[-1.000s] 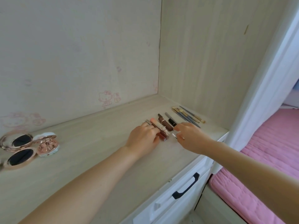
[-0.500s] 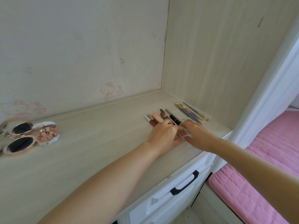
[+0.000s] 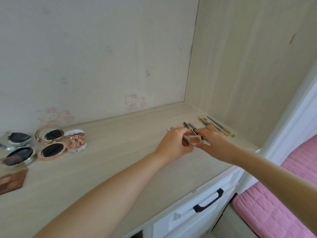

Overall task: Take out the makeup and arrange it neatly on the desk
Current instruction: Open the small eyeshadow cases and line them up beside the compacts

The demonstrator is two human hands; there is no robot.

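My left hand (image 3: 173,143) and right hand (image 3: 212,143) both pinching a small clear eyeshadow pot (image 3: 195,140) just above the desk (image 3: 103,169), lip and brow pencils (image 3: 188,125) at twelve o'clock, brushes (image 3: 216,126) at one o'clock, open compacts (image 3: 56,143) far off at nine o'clock

A single head-worn wide-angle view looks forward and down from above the near edge of the pale wood-grain worktop (image 3: 96,170). It faces the corner where the cartoon-printed back wall (image 3: 96,54) meets the wood-grain side panel (image 3: 248,66), with both forearms reaching in from close below.
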